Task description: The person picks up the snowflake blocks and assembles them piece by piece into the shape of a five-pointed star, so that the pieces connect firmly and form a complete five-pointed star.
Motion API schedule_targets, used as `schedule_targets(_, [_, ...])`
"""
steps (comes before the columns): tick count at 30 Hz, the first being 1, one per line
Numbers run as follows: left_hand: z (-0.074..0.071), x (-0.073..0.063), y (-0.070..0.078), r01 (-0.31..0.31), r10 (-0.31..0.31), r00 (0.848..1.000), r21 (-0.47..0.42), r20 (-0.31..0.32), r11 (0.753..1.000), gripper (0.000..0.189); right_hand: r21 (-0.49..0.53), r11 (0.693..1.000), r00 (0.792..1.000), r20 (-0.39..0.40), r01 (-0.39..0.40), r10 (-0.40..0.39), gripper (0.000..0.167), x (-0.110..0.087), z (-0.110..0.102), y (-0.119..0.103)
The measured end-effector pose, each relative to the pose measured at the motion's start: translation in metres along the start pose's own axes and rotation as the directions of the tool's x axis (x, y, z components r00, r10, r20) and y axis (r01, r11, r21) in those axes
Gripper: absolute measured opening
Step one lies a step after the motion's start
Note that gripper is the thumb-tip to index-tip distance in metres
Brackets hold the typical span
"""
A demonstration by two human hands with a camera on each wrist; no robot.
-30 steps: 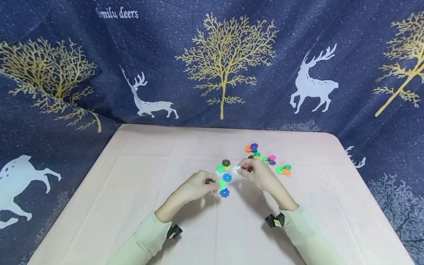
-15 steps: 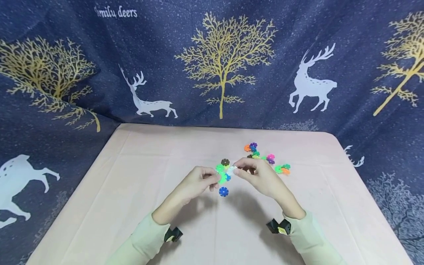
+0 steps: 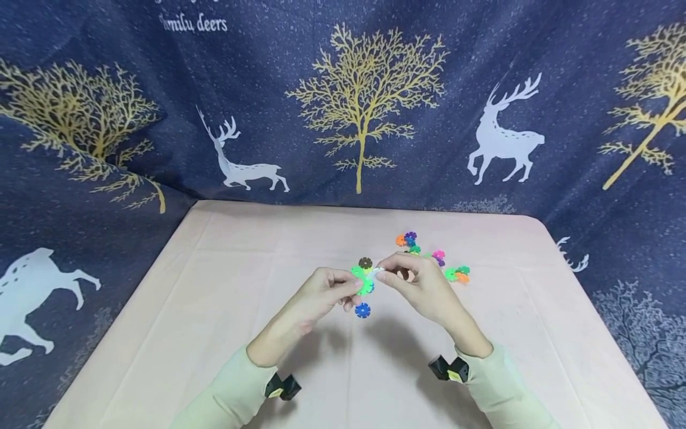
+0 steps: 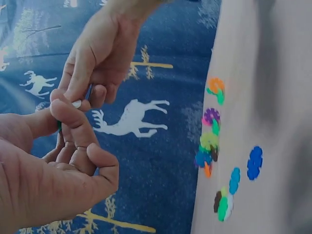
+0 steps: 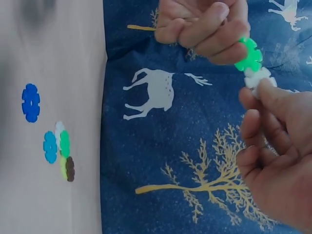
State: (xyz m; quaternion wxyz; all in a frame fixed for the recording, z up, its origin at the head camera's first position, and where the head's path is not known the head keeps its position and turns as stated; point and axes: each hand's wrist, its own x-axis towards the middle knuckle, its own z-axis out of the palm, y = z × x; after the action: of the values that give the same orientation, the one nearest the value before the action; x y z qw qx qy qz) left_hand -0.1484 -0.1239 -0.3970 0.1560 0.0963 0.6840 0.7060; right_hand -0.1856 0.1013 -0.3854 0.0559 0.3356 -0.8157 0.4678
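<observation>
My left hand (image 3: 324, 293) pinches a green notched plastic disc (image 5: 251, 54) between thumb and fingers. A white notched disc (image 5: 258, 78) is pinched by my right hand (image 3: 423, 285). In the right wrist view both discs are held up above the table, edge against edge; whether their slots interlock I cannot tell. Below the hands lies a dark blue disc (image 3: 362, 310). Beyond it are a lighter blue disc (image 5: 50, 146) and a small cluster with a brown disc (image 3: 365, 263), a yellow one, a green one and a white one, partly hidden in the head view.
More coloured discs lie in groups to the right, among them orange and purple ones (image 3: 409, 236), pink and purple ones (image 3: 439, 256), and green and orange ones (image 3: 462, 277). A pale cloth covers the table (image 3: 257, 238). A dark blue patterned curtain (image 3: 257, 89) hangs behind.
My left hand has lifted the green disc away from beside the dark blue disc and moved it up to the white one. The right hand has shifted slightly left, tilting the white disc.
</observation>
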Motion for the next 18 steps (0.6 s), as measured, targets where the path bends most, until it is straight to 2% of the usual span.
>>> schedule_targets(3, [0.004, -0.002, 0.003, 0.001, 0.0, 1.0, -0.033, 0.002, 0.999, 0.022, 0.009, 0.997, 0.997, -0.017, 0.073, -0.073, 0.011, 0.0, -0.001, 0.0])
schedule_targets(9, [0.011, -0.006, 0.011, -0.02, 0.018, 1.0, -0.087, -0.016, 0.996, 0.016, 0.056, 0.977, 0.978, -0.017, 0.208, -0.207, 0.017, 0.004, -0.003, 0.0])
schedule_targets(12, [0.012, -0.007, 0.013, -0.042, 0.04, 0.999, -0.094, -0.022, 0.995, 0.015, 0.07, 0.973, 0.976, -0.017, 0.219, -0.219, 0.016, 0.006, -0.002, -0.001])
schedule_targets(18, [0.01, -0.006, 0.013, -0.057, 0.057, 0.998, -0.048, 0.01, 0.997, 0.017, 0.08, 0.976, 0.979, -0.029, 0.204, -0.202, 0.017, 0.005, -0.002, -0.003])
